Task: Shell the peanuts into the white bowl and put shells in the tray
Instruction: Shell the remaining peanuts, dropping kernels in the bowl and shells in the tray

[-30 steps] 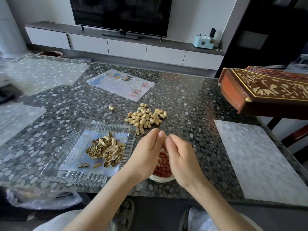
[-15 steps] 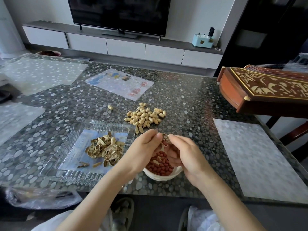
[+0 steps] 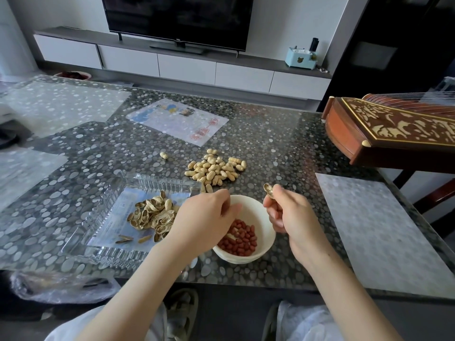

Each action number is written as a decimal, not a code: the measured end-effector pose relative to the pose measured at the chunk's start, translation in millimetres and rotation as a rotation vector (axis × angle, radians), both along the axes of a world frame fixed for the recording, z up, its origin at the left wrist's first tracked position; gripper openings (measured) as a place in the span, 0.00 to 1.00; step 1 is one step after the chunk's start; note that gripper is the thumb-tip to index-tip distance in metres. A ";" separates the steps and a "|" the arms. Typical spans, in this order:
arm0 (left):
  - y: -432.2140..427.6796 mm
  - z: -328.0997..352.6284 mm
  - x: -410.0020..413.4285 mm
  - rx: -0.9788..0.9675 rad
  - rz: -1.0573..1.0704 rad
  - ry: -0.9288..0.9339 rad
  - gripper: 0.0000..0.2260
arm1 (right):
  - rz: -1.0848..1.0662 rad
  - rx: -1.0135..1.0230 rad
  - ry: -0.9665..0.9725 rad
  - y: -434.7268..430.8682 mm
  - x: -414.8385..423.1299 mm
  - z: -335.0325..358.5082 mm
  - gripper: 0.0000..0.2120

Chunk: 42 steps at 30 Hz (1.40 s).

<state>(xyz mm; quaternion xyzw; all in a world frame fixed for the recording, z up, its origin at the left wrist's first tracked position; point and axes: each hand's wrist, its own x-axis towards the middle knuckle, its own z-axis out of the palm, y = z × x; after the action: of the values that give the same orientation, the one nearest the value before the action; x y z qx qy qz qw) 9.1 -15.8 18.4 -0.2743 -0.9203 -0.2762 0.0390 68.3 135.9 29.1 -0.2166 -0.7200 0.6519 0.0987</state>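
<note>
A white bowl with red peanut kernels stands near the table's front edge. My right hand is beside the bowl's right rim and pinches an empty half shell that sticks up from its fingers. My left hand hovers over the bowl's left rim with fingers curled; what it holds is hidden. A clear glass tray to the left holds a heap of empty shells. A pile of unshelled peanuts lies behind the bowl.
One stray peanut lies left of the pile. A printed sheet lies farther back. A carved wooden instrument overhangs the table's right side above a pale placemat. A plastic bag hangs below the front edge.
My hands were pressed together over the bowl; now they have pulled apart, the right one moving right with a half shell. The bowl's kernels are uncovered.
</note>
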 end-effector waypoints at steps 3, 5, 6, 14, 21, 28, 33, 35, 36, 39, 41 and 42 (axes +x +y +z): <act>-7.8 2.4 -7.7 0.126 0.035 -0.093 0.16 | 0.011 0.059 0.005 -1.2 -0.1 -1.2 0.20; -17.7 3.6 -15.0 0.291 0.071 -0.210 0.16 | 0.019 0.088 0.022 -3.2 -0.3 -1.8 0.20; -23.6 4.1 -18.8 0.367 0.105 -0.256 0.16 | 0.032 0.104 0.041 -5.2 -0.5 -1.7 0.19; -86.0 -2.1 -51.0 0.339 0.468 -0.268 0.13 | 0.342 0.576 0.191 -48.4 -18.6 0.2 0.04; -107.8 -13.8 -64.1 0.024 0.511 -0.274 0.18 | 0.614 1.013 0.130 -100.1 -47.5 -3.8 0.11; -112.8 -16.5 -68.2 0.031 0.513 -0.273 0.23 | 0.283 1.049 -0.203 -58.3 -102.7 -3.3 0.15; -109.2 -12.6 -67.0 0.130 0.521 -0.204 0.21 | 0.398 1.062 -0.600 -45.9 -145.6 -19.4 0.14; -106.5 -11.6 -66.7 0.152 0.509 -0.182 0.21 | 0.422 1.065 -0.625 -46.4 -153.7 -22.3 0.13; -105.3 -11.2 -66.6 0.165 0.505 -0.172 0.20 | 0.431 1.064 -0.627 -46.3 -157.3 -25.2 0.15; -100.8 -8.0 -64.5 0.178 0.492 -0.141 0.19 | 0.481 1.033 -0.611 -46.2 -161.1 -28.4 0.16; -96.3 -5.6 -62.8 0.194 0.471 -0.123 0.19 | 0.484 0.991 -0.583 -44.8 -157.4 -27.9 0.15; -94.1 -4.2 -61.7 0.212 0.457 -0.115 0.18 | 0.456 0.958 -0.543 -43.4 -153.7 -25.4 0.14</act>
<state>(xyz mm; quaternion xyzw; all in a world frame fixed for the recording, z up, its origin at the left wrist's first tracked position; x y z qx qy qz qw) -52.6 -109.9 14.2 -0.0375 -0.9250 -0.3703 0.0764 -85.4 92.6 3.7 -0.1468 -0.9617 0.1807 -0.1444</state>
